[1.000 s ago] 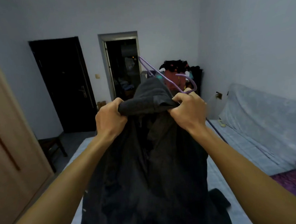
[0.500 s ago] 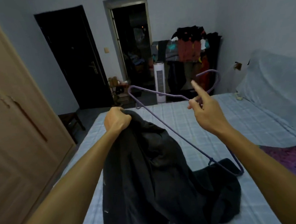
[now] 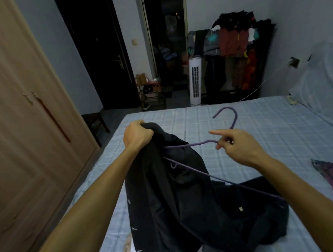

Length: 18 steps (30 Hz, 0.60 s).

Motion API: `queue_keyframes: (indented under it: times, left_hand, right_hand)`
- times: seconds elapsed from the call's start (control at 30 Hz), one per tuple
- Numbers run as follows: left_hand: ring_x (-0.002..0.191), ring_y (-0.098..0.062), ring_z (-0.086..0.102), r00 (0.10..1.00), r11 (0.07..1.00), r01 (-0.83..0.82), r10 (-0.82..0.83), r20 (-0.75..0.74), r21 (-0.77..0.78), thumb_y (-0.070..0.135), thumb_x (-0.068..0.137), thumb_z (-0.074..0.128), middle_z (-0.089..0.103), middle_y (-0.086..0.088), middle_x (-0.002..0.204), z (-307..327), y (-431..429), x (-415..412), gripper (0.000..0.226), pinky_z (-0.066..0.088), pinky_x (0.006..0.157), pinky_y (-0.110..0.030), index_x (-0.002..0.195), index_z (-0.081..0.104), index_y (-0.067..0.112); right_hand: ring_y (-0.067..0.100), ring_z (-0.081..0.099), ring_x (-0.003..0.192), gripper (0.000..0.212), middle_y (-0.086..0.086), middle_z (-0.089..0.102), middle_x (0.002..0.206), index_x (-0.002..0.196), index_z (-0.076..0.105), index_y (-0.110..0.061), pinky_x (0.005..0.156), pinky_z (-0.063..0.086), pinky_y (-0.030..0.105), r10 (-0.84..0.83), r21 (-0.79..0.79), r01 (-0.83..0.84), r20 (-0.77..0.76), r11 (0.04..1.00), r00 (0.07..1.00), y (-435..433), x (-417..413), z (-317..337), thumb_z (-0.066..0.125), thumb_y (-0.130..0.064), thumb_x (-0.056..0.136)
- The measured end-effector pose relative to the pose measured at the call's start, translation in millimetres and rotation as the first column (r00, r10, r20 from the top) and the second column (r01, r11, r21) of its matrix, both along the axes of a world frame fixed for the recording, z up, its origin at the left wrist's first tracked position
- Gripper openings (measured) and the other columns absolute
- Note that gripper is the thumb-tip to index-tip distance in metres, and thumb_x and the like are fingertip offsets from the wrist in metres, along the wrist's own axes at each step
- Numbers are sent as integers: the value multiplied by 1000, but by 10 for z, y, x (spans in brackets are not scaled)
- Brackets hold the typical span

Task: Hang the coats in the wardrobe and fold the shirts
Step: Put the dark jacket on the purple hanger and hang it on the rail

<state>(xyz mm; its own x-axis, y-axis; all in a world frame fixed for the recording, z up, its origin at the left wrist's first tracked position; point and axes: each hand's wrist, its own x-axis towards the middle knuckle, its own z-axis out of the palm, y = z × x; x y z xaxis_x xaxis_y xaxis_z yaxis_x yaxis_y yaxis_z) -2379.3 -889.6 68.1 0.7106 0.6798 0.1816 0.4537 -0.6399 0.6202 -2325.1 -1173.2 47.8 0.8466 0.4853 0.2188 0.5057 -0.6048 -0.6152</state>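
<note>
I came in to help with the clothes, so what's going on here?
A person at the bed is working a dark coat onto a purple hanger. The left hand grips the coat near its top; the right hand holds the hanger below its hook, index finger pointing out. One hanger end goes into the coat, the other lies bare across it. The coat's lower part rests on the bed, and the wardrobe doors are shut.

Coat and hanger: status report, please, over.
Left hand grips coat collar. Right hand holds purple hanger, across coat. Wardrobe doors shut.
</note>
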Motion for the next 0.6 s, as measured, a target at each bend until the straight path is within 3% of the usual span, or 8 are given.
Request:
queue_keyframes:
  times: [0.13, 0.27, 0.4, 0.53, 0.6]
  left_hand:
    - [67, -18, 57, 992, 991, 109, -113, 59, 73, 13, 68, 58, 60, 4, 66, 7, -140, 5, 11, 35, 53, -25, 73, 62, 21]
    - [66, -17, 55, 974, 974, 184, -198, 107, 131, 14, 67, 57, 58, 7, 65, 43, -462, -42, 11, 32, 49, -25, 73, 57, 24]
    - [67, -20, 56, 954, 960, 230, -255, 156, 161, 18, 67, 57, 61, 3, 69, -94, -918, -188, 12, 40, 57, -28, 75, 51, 24]
    - [57, -7, 54, 880, 889, 438, -455, 137, 133, 24, 71, 64, 58, 7, 63, -348, -1170, -373, 17, 39, 54, -22, 78, 48, 27]
    - [68, -5, 53, 839, 843, 518, -534, 105, 147, 32, 71, 65, 56, 11, 72, -409, -1073, -398, 18, 42, 61, -23, 78, 50, 28]
  right_hand:
    - [3, 57, 73, 56, -18, 65, 78, 132, 51, -39, 68, 50, 27, -48, -18, 49, 40, 999, 998, 228, -43, -78, 46, -7, 86]
    - [12, 62, 83, 54, -16, 67, 81, 133, 47, -44, 73, 53, 37, -163, 86, 159, 45, 983, 986, 421, -115, -159, 48, -14, 87]
    - [12, 61, 77, 53, -12, 66, 78, 135, 45, -44, 74, 51, 36, -254, 245, 254, -32, 936, 967, 556, -294, -338, 51, -17, 89]
    - [9, 56, 63, 56, -7, 61, 68, 136, 42, -45, 65, 49, 29, -255, 350, 251, -34, 903, 966, 537, -306, -424, 52, -15, 89]
    - [10, 56, 62, 57, -6, 61, 68, 134, 42, -47, 63, 49, 27, -264, 414, 267, -64, 871, 962, 513, -323, -469, 52, -14, 90]
